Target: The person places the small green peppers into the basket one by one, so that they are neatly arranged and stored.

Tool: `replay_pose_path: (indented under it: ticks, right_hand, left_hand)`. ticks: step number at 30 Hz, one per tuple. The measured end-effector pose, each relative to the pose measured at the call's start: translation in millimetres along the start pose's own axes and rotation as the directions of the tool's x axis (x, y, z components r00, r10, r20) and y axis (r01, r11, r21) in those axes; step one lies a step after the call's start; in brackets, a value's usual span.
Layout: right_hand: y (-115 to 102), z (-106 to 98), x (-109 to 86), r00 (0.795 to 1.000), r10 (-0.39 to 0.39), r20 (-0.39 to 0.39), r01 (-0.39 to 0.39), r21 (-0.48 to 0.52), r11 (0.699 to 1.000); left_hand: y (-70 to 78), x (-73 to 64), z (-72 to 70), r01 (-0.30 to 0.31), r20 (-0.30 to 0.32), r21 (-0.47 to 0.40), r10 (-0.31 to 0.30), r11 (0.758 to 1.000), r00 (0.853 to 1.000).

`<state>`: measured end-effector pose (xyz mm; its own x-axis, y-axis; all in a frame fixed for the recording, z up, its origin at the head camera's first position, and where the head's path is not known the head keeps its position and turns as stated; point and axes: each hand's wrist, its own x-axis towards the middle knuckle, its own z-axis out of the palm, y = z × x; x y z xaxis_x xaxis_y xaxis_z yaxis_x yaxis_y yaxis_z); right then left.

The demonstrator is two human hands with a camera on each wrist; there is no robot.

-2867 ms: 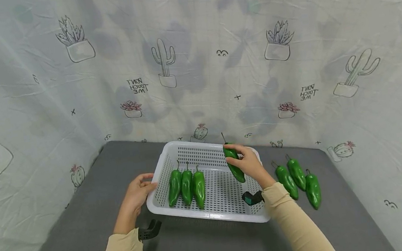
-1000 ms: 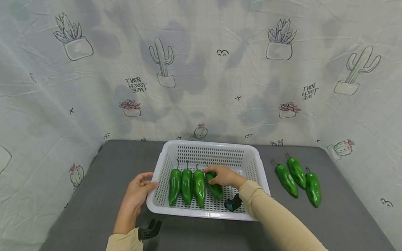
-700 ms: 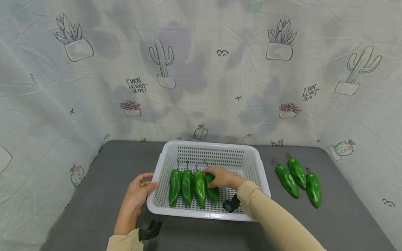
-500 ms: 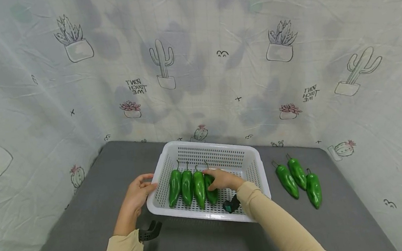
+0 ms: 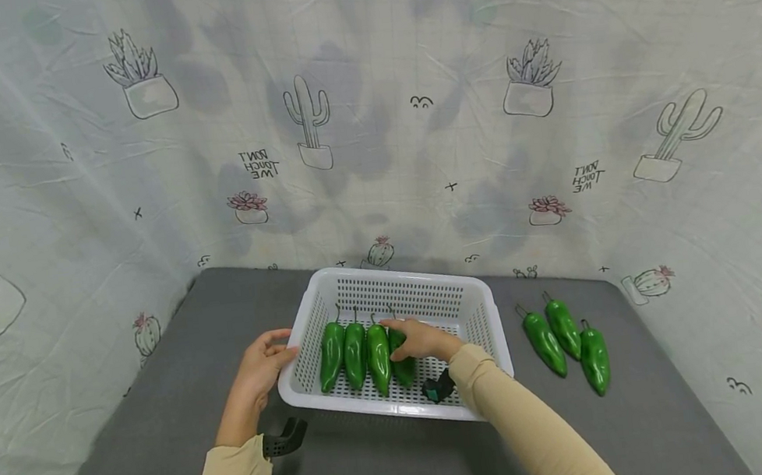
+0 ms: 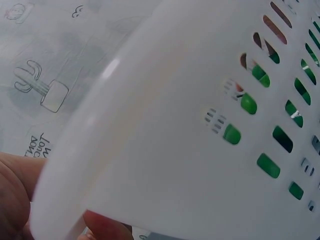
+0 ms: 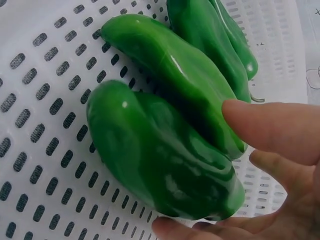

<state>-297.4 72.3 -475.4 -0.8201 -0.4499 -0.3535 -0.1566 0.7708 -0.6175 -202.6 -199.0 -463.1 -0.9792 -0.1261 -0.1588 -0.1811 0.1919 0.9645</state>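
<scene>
A white perforated plastic basket [image 5: 443, 411] holds a row of green peppers. My left hand [image 5: 263, 367] grips its left rim between thumb and fingers; the left wrist view shows the thumb and a fingertip either side of the rim [image 6: 100, 115]. Inside the basket my right hand [image 5: 422, 340] is spread loosely over the rightmost pepper [image 5: 405, 372]. In the right wrist view this dark green pepper [image 7: 160, 155] lies on the basket floor, thumb on one side and fingers beside the other. The thumb tip reaches the neighbouring lighter pepper [image 7: 175, 65].
Several peppers in the basket lie side by side at the left, including the leftmost pepper [image 5: 332, 357]. Outside, right of the basket, three more peppers [image 5: 544, 343] lie on the grey table [image 5: 380, 473]. A cactus-print curtain [image 5: 367, 114] surrounds the back and sides.
My right hand has brought a pepper from above the basket's right part down and left, setting it beside the row, and its fingers have loosened. My left hand has stayed on the rim.
</scene>
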Motion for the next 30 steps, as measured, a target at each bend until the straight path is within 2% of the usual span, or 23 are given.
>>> replay_pose_path:
  ticks: [7,13,18,25,30]
  right_hand:
    - [-2,-4,-2.0,0.996,-0.059,-0.060,0.058,-0.015,0.998]
    - [-1,-9,-4.8,0.985,-0.102,-0.139,0.096,-0.051,0.994]
    - [1,-14,-9.4,0.972,-0.132,-0.192,0.135,-0.001,0.991]
    - [6,-28,-19.3,0.955,-0.151,-0.256,0.190,0.134,0.973]
    - [14,-41,-26.6,0.942,-0.171,-0.288,0.223,0.157,0.962]
  left_hand:
    - [-0.8,1.3,0.7,-0.003,-0.008,0.004,0.003,1.000,1.000]
    - [-0.8,1.1,1.3,-0.005,-0.015,0.001,0.005,1.000,1.000]
    - [-1.0,0.9,1.0,-0.001,-0.010,-0.007,0.001,1.000,1.000]
    - [-0.1,0.6,0.7,0.015,-0.007,-0.005,-0.015,1.000,1.000]
    - [0.5,1.0,0.9,0.018,-0.008,-0.003,-0.018,1.000,1.000]
